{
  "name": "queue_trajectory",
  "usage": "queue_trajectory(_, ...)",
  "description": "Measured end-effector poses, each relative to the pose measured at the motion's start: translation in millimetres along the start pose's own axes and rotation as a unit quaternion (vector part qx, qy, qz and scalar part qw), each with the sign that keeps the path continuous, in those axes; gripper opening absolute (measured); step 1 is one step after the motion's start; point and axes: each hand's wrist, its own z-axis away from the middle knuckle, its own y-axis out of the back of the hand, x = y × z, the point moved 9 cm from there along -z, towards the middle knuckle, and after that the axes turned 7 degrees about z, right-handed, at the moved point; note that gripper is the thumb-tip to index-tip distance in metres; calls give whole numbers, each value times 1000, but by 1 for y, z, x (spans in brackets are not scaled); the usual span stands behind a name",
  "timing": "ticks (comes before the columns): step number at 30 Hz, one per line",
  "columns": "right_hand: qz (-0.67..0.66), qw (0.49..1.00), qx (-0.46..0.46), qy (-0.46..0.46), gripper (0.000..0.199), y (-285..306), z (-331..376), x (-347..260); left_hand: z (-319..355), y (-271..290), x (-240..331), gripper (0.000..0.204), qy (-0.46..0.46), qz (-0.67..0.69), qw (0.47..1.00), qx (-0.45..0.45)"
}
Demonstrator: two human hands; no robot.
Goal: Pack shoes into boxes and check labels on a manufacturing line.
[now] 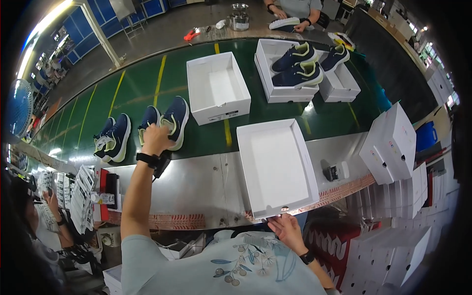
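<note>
Left hand: the left hand [156, 138] is reaching out over the green conveyor belt [147, 83] and closing its fingers around the heels of a pair of navy shoes [167, 120] with pale soles; a black band is sitting on its wrist.
Shoe pair in grip: it is lying on the belt directly under and just beyond the left hand, toes pointing away from the person.
Right hand: the right hand [287, 230] is pinching the near edge of an empty white shoebox [277, 167], fingers curled on the rim, thumb side toward the body.
Box in grip: it is resting on the steel table edge [206, 184], stretching away from the right hand toward the belt, well to the right of the left hand.
Second pair: another navy pair [113, 137] is lying just left of the left hand.
Beyond the hands: an open white box [218, 87] is riding the belt, and a further box holding shoes [290, 69] is sitting past it.
Right of the right hand: stacked white boxes [391, 145] are piling up.
</note>
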Motion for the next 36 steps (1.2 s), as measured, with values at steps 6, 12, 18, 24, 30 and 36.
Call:
queue_trajectory(6, 534, 806, 53, 249, 20, 1, 26, -135, -5, -56, -65, 62, -40, 197, 975, -89)
queue_trajectory(12, 722, 380, 316, 484, 55, 17, -5, -267, -44, -5, -86, 58, 95, 415, 904, -23)
queue_trajectory(18, 715, 489, 286, 409, 52, 89, -77, -255, -93, 83, -4, 58, 4, 633, 773, 37)
queue_trajectory(24, 692, 486, 213, 489, 38, -17, -27, -264, -141, 104, 124, 62, -99, 653, 750, -17)
queue_trajectory(30, 673, 594, -165, 408, 39, -139, 15, -166, -185, 7, 192, 49, 40, 648, 758, -56)
queue_trajectory(36, 694, 514, -281, 419, 39, -153, 8, -103, -183, -37, 183, 40, -111, 630, 763, -98)
